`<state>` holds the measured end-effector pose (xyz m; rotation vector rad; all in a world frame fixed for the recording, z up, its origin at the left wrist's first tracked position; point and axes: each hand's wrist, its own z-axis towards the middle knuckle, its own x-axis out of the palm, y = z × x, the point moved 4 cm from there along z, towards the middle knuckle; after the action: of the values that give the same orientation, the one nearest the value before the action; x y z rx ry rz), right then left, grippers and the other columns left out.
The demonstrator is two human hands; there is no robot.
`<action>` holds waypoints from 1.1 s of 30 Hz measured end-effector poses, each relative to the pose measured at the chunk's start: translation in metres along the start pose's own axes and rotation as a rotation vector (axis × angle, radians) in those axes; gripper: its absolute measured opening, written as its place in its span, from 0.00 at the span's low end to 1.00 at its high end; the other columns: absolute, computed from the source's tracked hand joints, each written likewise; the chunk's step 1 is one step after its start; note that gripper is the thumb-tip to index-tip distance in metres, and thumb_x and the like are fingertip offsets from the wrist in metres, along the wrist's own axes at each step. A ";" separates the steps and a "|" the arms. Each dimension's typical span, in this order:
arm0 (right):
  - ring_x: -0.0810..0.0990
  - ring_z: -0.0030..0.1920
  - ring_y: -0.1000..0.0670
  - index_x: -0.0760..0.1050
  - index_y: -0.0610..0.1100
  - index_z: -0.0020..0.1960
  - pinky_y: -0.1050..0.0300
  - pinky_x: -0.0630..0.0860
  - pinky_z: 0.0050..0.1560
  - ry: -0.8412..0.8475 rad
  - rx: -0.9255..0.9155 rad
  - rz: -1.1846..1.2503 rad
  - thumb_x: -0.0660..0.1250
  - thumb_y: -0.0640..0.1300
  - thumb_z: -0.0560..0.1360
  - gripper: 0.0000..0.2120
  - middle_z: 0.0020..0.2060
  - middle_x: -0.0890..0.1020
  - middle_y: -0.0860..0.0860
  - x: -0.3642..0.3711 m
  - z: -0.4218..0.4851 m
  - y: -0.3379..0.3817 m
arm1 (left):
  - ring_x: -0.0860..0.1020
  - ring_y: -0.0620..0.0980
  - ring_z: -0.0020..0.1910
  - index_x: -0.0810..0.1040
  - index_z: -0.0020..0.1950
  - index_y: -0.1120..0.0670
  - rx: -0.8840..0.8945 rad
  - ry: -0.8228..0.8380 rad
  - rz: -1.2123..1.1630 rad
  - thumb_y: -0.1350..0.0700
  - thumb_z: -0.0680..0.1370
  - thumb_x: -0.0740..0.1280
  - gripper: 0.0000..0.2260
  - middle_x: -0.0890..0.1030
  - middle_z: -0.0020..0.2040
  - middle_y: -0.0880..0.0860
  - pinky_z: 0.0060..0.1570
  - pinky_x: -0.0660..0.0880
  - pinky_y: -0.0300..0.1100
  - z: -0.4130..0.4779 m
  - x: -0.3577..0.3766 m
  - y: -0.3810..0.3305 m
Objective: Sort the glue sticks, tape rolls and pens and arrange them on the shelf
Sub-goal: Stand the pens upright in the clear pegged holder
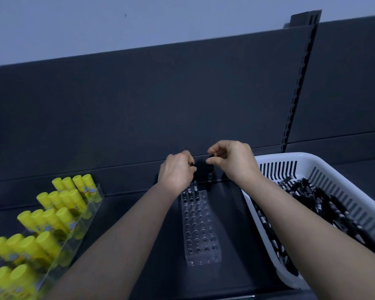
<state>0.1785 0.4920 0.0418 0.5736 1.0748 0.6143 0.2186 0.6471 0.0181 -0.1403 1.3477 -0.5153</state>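
A clear acrylic pen holder with rows of holes lies on the dark shelf in the middle. A few black pens stand in its far row. My left hand pinches the top of one of these pens. My right hand pinches another black pen, upright over the holder's far right corner. A white slotted basket on the right holds several loose black pens. Yellow glue sticks stand in rows at the left. No tape rolls are in view.
The glue sticks fill a clear acrylic tray at the shelf's left. A dark back panel rises behind the shelf, with a slotted upright post at the right. Most holes in the holder are unfilled.
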 end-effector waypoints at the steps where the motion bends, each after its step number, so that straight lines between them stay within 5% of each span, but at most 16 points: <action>1: 0.80 0.40 0.56 0.82 0.49 0.46 0.63 0.75 0.47 -0.001 -0.004 0.004 0.77 0.45 0.68 0.08 0.36 0.80 0.57 0.002 0.001 0.001 | 0.76 0.51 0.52 0.76 0.52 0.51 0.010 -0.005 0.010 0.53 0.78 0.67 0.05 0.81 0.46 0.49 0.51 0.75 0.50 -0.001 0.000 -0.001; 8: 0.80 0.41 0.55 0.82 0.48 0.47 0.61 0.76 0.48 -0.004 -0.023 -0.017 0.76 0.45 0.68 0.08 0.37 0.80 0.56 0.012 0.005 0.007 | 0.73 0.52 0.54 0.75 0.53 0.51 0.059 -0.016 0.103 0.53 0.77 0.67 0.06 0.81 0.47 0.49 0.53 0.73 0.49 -0.007 0.001 -0.005; 16: 0.81 0.45 0.52 0.81 0.49 0.48 0.55 0.77 0.51 0.083 -0.031 -0.101 0.76 0.46 0.69 0.09 0.41 0.83 0.55 0.032 0.014 0.002 | 0.75 0.48 0.61 0.71 0.67 0.50 -0.051 0.087 -0.146 0.54 0.75 0.71 0.21 0.78 0.61 0.47 0.58 0.74 0.46 -0.008 -0.002 0.013; 29: 0.80 0.57 0.48 0.73 0.49 0.64 0.51 0.76 0.56 0.228 0.027 -0.230 0.77 0.46 0.66 0.28 0.54 0.83 0.51 0.056 0.004 -0.018 | 0.71 0.47 0.65 0.70 0.68 0.49 -0.029 -0.012 -0.170 0.54 0.76 0.70 0.22 0.76 0.64 0.47 0.62 0.72 0.45 -0.019 -0.021 0.016; 33: 0.79 0.58 0.48 0.73 0.50 0.64 0.52 0.76 0.54 0.182 -0.002 -0.331 0.75 0.49 0.68 0.25 0.55 0.82 0.52 0.033 -0.001 -0.019 | 0.70 0.48 0.65 0.70 0.69 0.50 0.043 -0.094 -0.124 0.55 0.78 0.68 0.19 0.75 0.63 0.49 0.61 0.69 0.42 -0.025 -0.035 -0.007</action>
<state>0.1926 0.5023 0.0077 0.3307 1.3067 0.3811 0.1879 0.6604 0.0460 -0.2112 1.2409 -0.6338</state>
